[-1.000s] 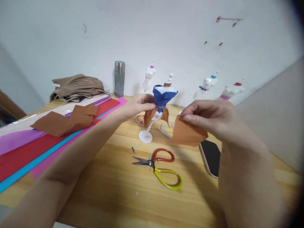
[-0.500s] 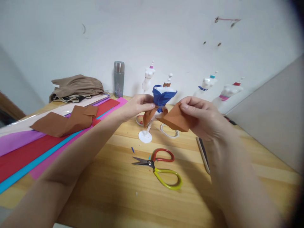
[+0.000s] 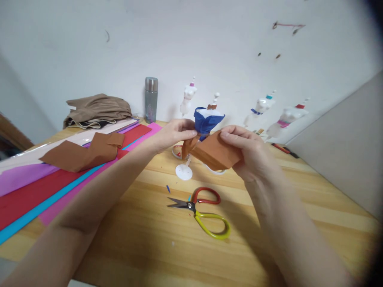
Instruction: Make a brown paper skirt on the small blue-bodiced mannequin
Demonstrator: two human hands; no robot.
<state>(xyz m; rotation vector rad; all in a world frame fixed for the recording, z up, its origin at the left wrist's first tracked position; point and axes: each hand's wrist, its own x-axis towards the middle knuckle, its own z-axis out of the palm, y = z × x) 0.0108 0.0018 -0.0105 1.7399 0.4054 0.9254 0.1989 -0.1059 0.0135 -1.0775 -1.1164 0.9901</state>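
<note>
Left hand, fingers pinched, grips the small mannequin at the waist, where brown paper meets the blue top. Right hand has thumb and fingers clamped on a brown paper piece, held against the mannequin's lower front, partly hiding it. Hands near each other, not touching. Mannequin tilted, in the middle above the wood table, round white base below. Scissors lie blades open in front, red and yellow handles. Left side: brown scrap on colored sheets, folded cloth, flask behind. More mannequins by the wall.
</note>
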